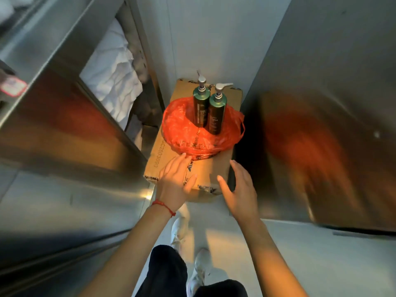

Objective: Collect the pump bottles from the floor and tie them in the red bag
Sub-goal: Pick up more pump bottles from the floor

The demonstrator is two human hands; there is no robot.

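Observation:
Two dark green pump bottles stand upright side by side, the left bottle [201, 108] and the right bottle [216, 116], inside the spread-open red plastic bag [182, 129]. The bag lies on top of a cardboard box [205, 168]. My left hand [175, 181] is open, fingers apart, its fingertips touching the bag's near edge. My right hand [240, 189] hovers open over the box's near right corner, holding nothing.
Steel cabinets close in on both sides, the left cabinet [64, 116] and the right cabinet [321, 103]. White linen [111, 76] lies on a shelf at the left. The box stands against a white wall [203, 39]. My white shoes [199, 266] are on the pale floor.

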